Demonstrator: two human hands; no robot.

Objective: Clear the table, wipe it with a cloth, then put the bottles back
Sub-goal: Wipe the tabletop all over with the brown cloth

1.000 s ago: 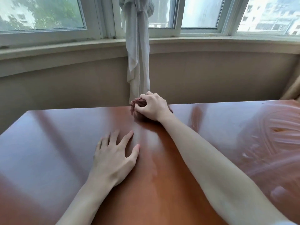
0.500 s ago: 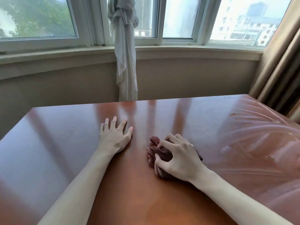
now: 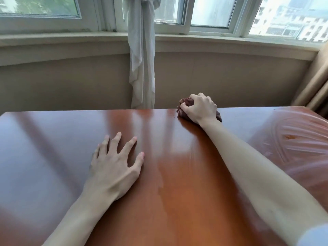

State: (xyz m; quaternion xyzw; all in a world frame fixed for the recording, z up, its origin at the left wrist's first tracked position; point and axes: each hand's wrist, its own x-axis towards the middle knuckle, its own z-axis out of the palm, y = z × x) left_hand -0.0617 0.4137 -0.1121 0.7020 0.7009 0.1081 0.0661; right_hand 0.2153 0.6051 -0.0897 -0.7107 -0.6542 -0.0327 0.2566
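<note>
A glossy reddish-brown table (image 3: 53, 157) fills the lower view. My right hand (image 3: 199, 108) grips a bunched dark-red cloth (image 3: 183, 113) and holds it down at the table's far edge, right of centre. Part of the cloth shows behind my wrist (image 3: 218, 115). My left hand (image 3: 115, 166) lies flat on the tabletop nearer me, fingers spread and straight. Wet wipe streaks (image 3: 298, 142) show on the right part of the table. No bottles are in view.
A tied pale curtain (image 3: 142, 64) hangs behind the table's far edge, left of the cloth. A beige wall and window sill (image 3: 71, 38) run behind it. A tan drape (image 3: 316, 86) hangs at the far right.
My right hand has pushed the cloth from mid-table away to the far edge. My left hand stays flat on the table. The camera view has shifted.
</note>
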